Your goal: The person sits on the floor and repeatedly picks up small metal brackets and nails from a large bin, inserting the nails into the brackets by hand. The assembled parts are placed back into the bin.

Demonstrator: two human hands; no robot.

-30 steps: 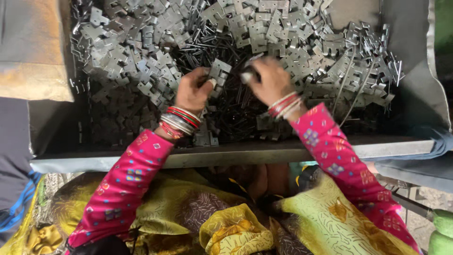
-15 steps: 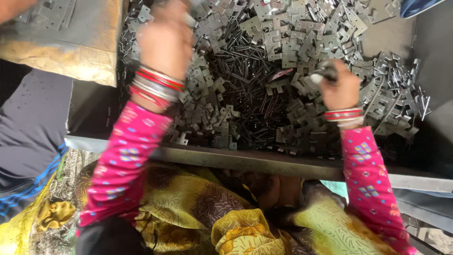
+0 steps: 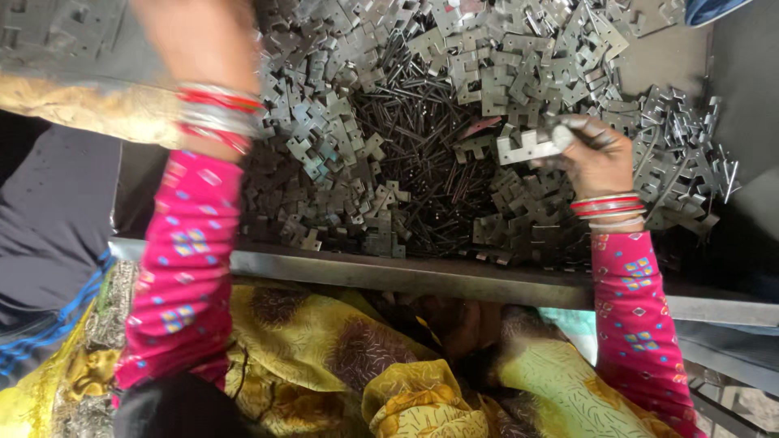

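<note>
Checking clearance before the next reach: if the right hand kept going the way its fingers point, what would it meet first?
The right hand, gripping a flat metal bracket, points toward the middle of the tray. It would probably first meet the dark heap of thin metal pins, though its height above them is unclear.

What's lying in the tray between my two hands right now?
In the head view, between the raised left hand and the right hand, which grips a metal bracket, lie heaped notched brackets and dark thin pins.
</note>
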